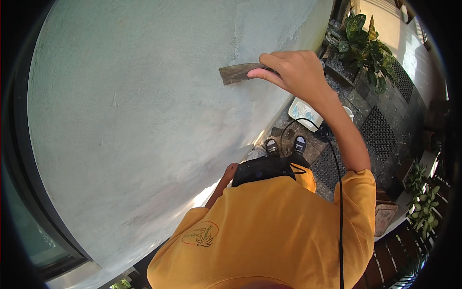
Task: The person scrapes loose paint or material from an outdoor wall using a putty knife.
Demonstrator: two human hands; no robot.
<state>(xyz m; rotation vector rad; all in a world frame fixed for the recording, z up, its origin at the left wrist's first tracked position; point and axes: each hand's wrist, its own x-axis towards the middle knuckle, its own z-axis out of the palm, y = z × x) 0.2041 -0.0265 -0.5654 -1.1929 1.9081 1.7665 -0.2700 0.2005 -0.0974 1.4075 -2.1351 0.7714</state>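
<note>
My right hand (301, 72) grips a flat wooden float (238, 73) flat against the wall (144, 111), long axis approx. level and pointing left from the fingers, while my left hand (231, 169) hangs low w/ nothing seen in it, grip unclear.

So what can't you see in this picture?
Head view only:
- Left hand: mostly hidden behind the black pouch; whether it holds anything cannot be told.
- Float: its far end is covered by the right hand.
- Tub on the ground: partly behind the forearm, contents too small to tell.
</note>
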